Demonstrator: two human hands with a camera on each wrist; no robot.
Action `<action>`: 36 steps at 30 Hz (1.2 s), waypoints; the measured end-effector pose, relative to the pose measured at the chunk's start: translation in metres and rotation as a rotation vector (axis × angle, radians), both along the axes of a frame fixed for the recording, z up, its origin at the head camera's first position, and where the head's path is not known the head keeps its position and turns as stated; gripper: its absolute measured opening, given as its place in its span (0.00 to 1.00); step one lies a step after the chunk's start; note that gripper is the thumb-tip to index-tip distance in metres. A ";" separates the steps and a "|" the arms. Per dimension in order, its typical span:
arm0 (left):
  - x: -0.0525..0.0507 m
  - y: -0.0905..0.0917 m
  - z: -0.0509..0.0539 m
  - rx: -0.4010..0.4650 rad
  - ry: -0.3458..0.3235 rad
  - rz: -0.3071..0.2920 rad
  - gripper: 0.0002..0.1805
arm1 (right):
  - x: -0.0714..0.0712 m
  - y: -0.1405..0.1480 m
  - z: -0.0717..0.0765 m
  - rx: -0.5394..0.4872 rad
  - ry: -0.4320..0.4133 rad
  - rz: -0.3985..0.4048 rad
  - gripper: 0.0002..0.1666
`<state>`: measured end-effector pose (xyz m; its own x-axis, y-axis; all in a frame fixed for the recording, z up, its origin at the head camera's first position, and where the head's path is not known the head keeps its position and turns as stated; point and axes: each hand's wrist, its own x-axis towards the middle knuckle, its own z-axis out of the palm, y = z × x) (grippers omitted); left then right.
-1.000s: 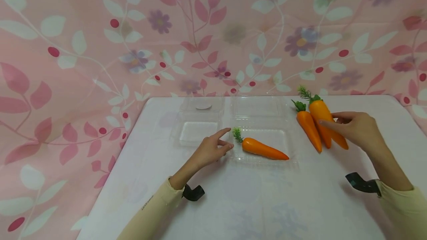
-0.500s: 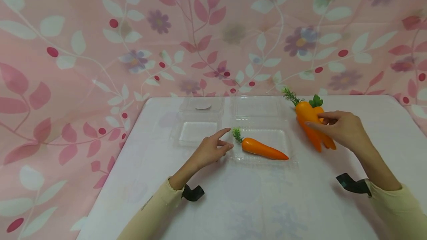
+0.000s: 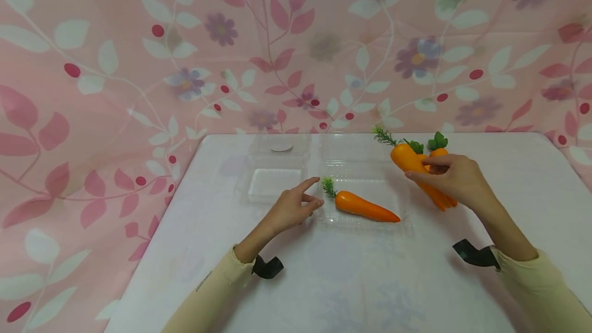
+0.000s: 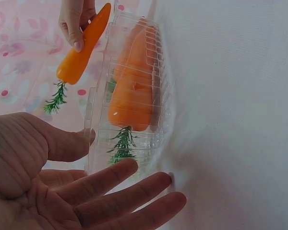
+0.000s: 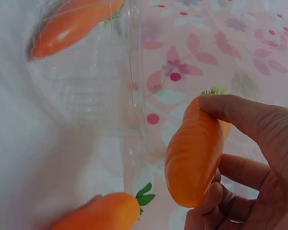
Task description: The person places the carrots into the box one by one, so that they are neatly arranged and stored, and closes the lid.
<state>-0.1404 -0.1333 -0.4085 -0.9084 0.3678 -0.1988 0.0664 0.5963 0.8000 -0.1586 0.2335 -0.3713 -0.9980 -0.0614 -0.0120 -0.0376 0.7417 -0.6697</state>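
Note:
In the head view, my right hand [image 3: 455,179] pinches a yellow-orange carrot [image 3: 404,158] between thumb and fingers, raised off the table with its feathery green top toward the left. My left hand [image 3: 291,208] lies at the left edge of an opened clear plastic clamshell box [image 3: 370,184], thumb tip at its rim and other fingers extended. Inside that box rests another carrot [image 3: 363,207] with a light green top. Behind the held carrot, two leafy-topped carrots lie on the table, partly hidden; one carrot [image 5: 105,213] shows low in the right wrist view.
A second opened clear box [image 3: 276,183] stands left of the first, a pale oval sticker [image 3: 282,148] on its lid. White cloth covers the table [image 3: 324,281]. A pink floral curtain [image 3: 296,45] hangs behind the far edge.
My right hand has moved left with the carrot, from over the other carrots toward the box. The leafy-topped carrots show beside it. My left hand has stayed put.

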 end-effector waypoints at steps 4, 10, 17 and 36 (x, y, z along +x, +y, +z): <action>0.000 0.000 0.000 0.003 -0.003 0.002 0.35 | 0.000 -0.008 0.002 -0.004 -0.003 0.014 0.45; 0.000 -0.001 -0.001 0.012 0.005 -0.005 0.35 | -0.002 -0.018 0.003 -0.018 0.021 0.053 0.40; 0.000 0.000 0.000 0.010 0.014 -0.006 0.34 | -0.003 -0.030 0.002 -0.026 0.054 0.101 0.35; 0.000 0.000 0.000 -0.008 0.040 -0.022 0.34 | -0.007 -0.056 -0.006 -0.012 0.031 0.164 0.38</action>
